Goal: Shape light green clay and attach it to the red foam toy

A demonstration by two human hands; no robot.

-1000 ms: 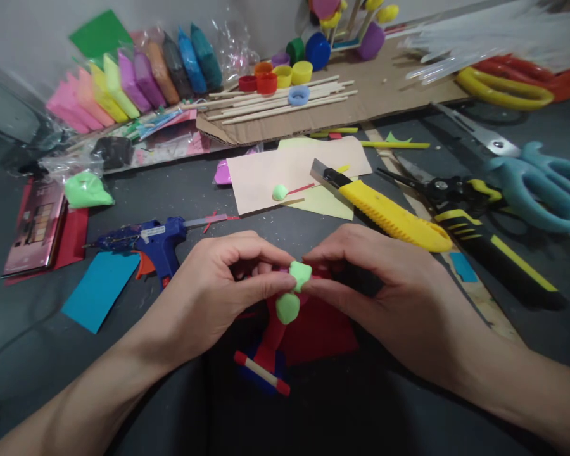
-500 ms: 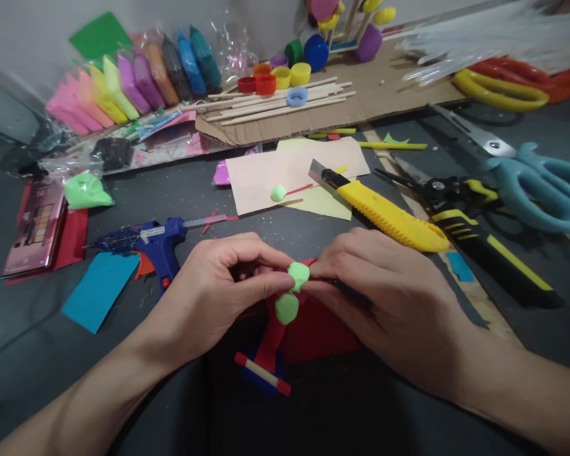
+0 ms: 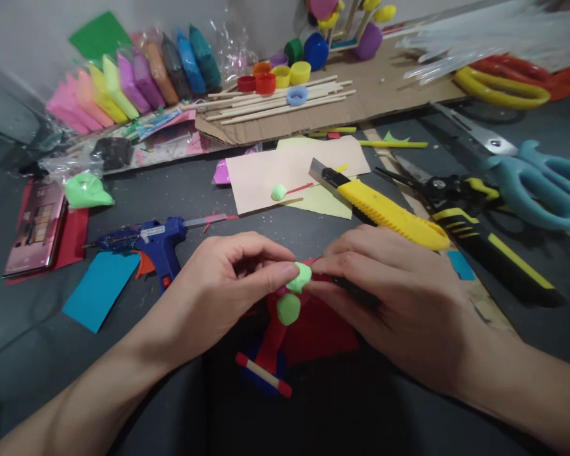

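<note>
A bright green lump of clay (image 3: 300,277) sits between my two hands, at the top of a small red craft figure. My left hand (image 3: 237,269) pinches it from the left with thumb and finger. From the other side, my right hand (image 3: 375,278) presses its fingertips on the same lump. Just below hangs a second green clay ball (image 3: 289,309). Under that are a red strip (image 3: 270,345) and a pale stick with red ends (image 3: 263,375), over a dark blue base partly in shadow. Red paper (image 3: 320,335) lies behind the figure.
A yellow cutter (image 3: 389,209) rests beyond my right hand, near pliers (image 3: 484,247) and blue-handled scissors (image 3: 541,183). Left stand a glue gun (image 3: 159,237) and blue paper (image 3: 99,288). Beige paper (image 3: 256,168) bears another green ball (image 3: 279,192). Wooden sticks (image 3: 266,114) lie behind.
The upper clay lump has shifted slightly right and looks less round, with my left thumb moved further over it. The figure below has moved a touch to the right.
</note>
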